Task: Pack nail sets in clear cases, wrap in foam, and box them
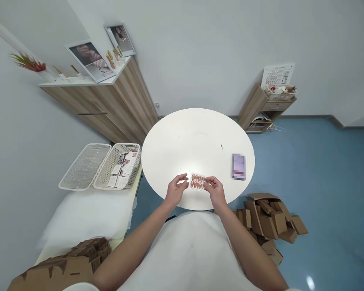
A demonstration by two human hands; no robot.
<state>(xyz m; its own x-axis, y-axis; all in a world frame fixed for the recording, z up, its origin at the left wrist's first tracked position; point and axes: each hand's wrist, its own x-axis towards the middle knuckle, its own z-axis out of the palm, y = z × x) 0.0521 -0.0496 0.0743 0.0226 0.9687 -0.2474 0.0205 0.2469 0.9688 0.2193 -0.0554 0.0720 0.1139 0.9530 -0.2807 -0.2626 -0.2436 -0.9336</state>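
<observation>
A small clear tray of press-on nails [197,182], reddish-brown and set in two rows, is at the near side of the round white table [197,133]. My right hand [216,192] pinches the tray's right edge between thumb and fingers. Just off the tray's left edge is my left hand [176,189], its thumb and fingers apart with a gap between them. Whether the tray rests on the tabletop or is slightly raised, I cannot tell.
A blurred purple item [238,166] lies at the table's right. White baskets [101,182] stand left, one holding printed cards. Cardboard boxes [269,218] are piled on the floor at right; flattened cardboard [57,270] lies lower left. A wooden cabinet [109,109] stands behind.
</observation>
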